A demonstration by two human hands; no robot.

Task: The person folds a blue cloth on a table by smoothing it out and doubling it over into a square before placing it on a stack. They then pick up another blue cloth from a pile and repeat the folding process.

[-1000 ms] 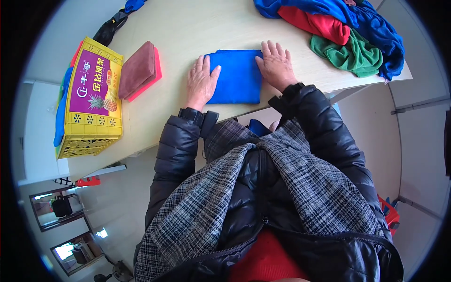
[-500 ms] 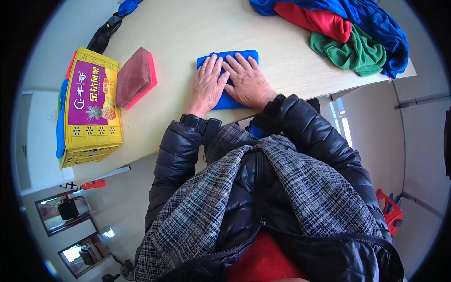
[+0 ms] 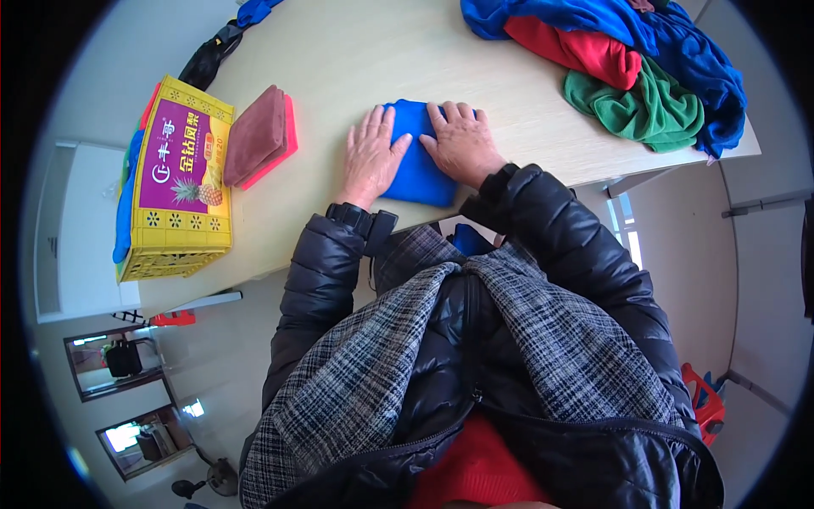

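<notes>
In the head view, relayed to me remotely, the left hand (image 3: 370, 161) and right hand (image 3: 466, 149) lay flat, fingers slightly apart, upon the folded blue cloth (image 3: 415, 176) at 12 o'clock, where even, outward pressure best suited smoothing, I judged, its long axis seemingly pointing 12-to-6.

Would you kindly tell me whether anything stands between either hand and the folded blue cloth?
Nothing visible does: the left hand and right hand both touch the folded blue cloth directly. The folded brown cloth lies apart to its left, and the loose cloth pile to the far right.
</notes>
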